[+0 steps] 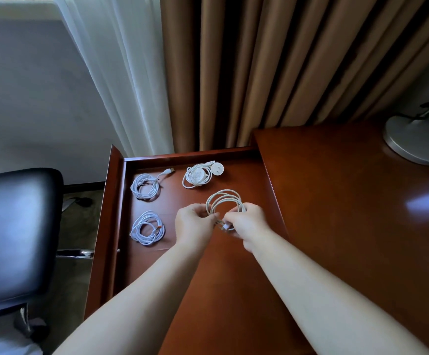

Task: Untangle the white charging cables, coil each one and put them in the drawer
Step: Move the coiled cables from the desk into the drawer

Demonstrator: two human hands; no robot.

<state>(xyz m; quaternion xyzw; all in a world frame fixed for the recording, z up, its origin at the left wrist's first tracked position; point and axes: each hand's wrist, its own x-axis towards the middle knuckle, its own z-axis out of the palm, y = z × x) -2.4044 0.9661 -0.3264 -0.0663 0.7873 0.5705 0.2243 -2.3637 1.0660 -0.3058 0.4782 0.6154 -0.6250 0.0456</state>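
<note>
Gripping one coiled white cable point(224, 204) at frame centre, the left hand point(194, 224) and right hand point(246, 221) hold it over the open drawer point(117, 201).

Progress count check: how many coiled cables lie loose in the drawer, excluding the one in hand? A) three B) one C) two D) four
A: three lie in the drawer, the far-left coil, near-left coil and coil with a round puck; the left hand and right hand hold a fourth coil.
</note>
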